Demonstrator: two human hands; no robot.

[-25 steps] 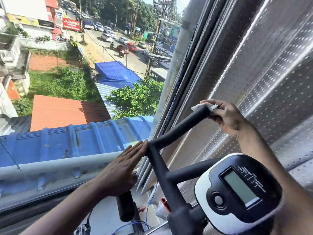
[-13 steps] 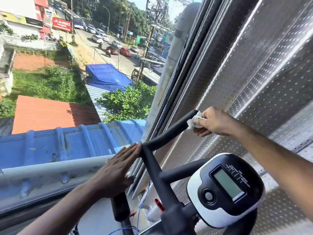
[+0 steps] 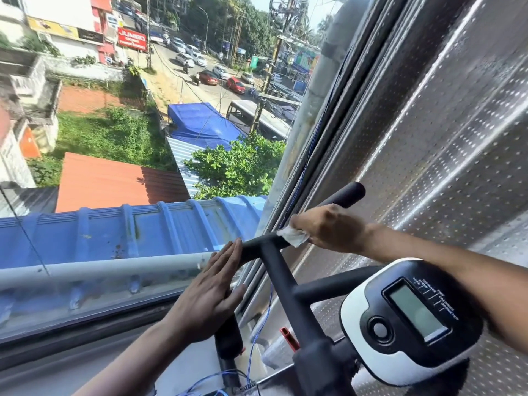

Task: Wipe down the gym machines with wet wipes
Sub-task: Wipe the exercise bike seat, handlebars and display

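A black exercise-bike handlebar (image 3: 274, 267) rises in front of me and forks into two bars. My right hand (image 3: 331, 230) grips a white wet wipe (image 3: 294, 237) wrapped round the right bar, close to the junction; the bar's free end (image 3: 350, 192) sticks out beyond my knuckles. My left hand (image 3: 211, 292) lies flat with straight fingers, its fingertips touching the handlebar's left corner. The bike's black and white console (image 3: 405, 318) with a grey screen sits under my right forearm.
A big window (image 3: 114, 252) fills the left, looking onto blue and orange roofs and a street. A perforated shiny metal panel (image 3: 428, 138) stands close on the right. Blue wires (image 3: 257, 338) and a red clip (image 3: 287, 337) hang near the bar's stem.
My right hand has slid the wipe down the right bar from its tip towards the junction, baring the tip. My left hand has stayed flat against the left corner.
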